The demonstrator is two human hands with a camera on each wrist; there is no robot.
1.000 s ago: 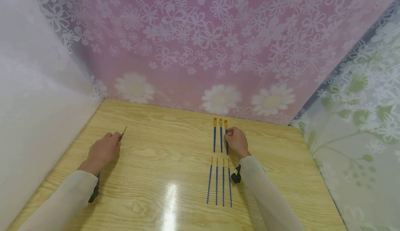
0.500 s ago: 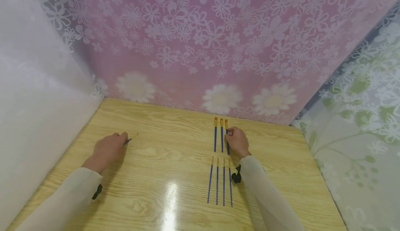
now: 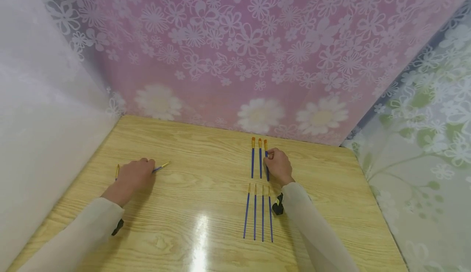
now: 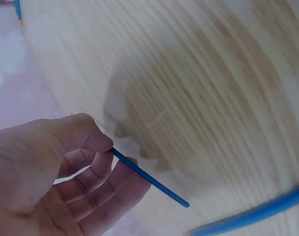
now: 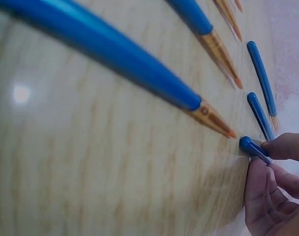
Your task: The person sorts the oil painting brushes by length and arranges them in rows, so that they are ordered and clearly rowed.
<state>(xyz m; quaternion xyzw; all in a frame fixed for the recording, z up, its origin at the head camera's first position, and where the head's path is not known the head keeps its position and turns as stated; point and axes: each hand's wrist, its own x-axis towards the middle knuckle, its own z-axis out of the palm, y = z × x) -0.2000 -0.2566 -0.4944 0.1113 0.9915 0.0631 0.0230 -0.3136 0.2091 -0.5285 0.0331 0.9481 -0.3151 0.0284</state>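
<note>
My left hand (image 3: 134, 178) pinches a thin blue paintbrush (image 3: 162, 166) at the left of the table, its gold end pointing right. In the left wrist view the handle (image 4: 156, 182) comes out between thumb and fingers, close over the wood. Another paintbrush (image 3: 117, 171) lies just left of this hand, partly hidden by it. My right hand (image 3: 279, 167) pinches the handle of a flat, orange-tipped paintbrush (image 3: 266, 149), the rightmost of three in the upper row. The handle's round end (image 5: 245, 143) shows at the thumb and fingers in the right wrist view.
Beside the right-hand brush lie two more flat paintbrushes, one at the far left (image 3: 252, 157) and one between (image 3: 260, 159). Below them several thin paintbrushes (image 3: 255, 214) form a second row. A floral pink curtain (image 3: 220, 59) borders the wood-grain table (image 3: 198, 190) at the back.
My left hand has shifted right, and its paintbrush has swung from pointing steeply away to lying nearly sideways. The paintbrush left of that hand has come into sight. My right hand stays put.
</note>
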